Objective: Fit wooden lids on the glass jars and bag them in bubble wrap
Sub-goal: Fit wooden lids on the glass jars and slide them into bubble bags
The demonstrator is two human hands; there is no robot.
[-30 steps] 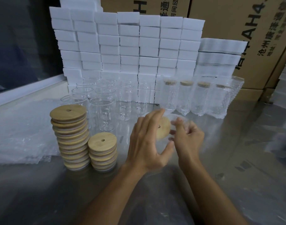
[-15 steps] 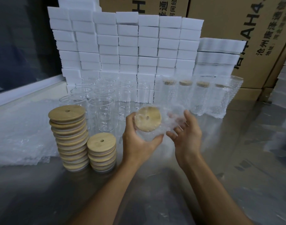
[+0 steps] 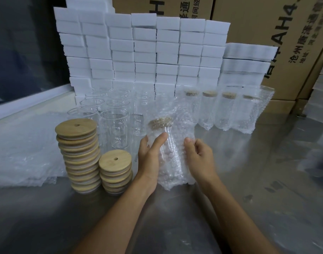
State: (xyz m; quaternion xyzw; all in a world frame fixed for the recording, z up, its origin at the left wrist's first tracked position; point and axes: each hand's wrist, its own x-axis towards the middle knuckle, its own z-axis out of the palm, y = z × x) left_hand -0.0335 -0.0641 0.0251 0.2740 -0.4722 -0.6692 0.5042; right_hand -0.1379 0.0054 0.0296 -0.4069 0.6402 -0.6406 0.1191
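Hands flank a lidded jar [image 3: 166, 143] already inside its bubble bag [image 3: 175, 158], long axis upright and leaning slightly. Left hand [image 3: 150, 158] grips its side with curled fingers; right hand [image 3: 199, 156] pinches the bag. Finished wrapped jars [image 3: 228, 110] stand beyond the right hand on a steel table [image 3: 267, 180], so it looks nearer for setting down.

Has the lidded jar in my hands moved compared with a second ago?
Yes. The lidded jar now stands upright inside bubble wrap, lower and nearer the short lid stack.
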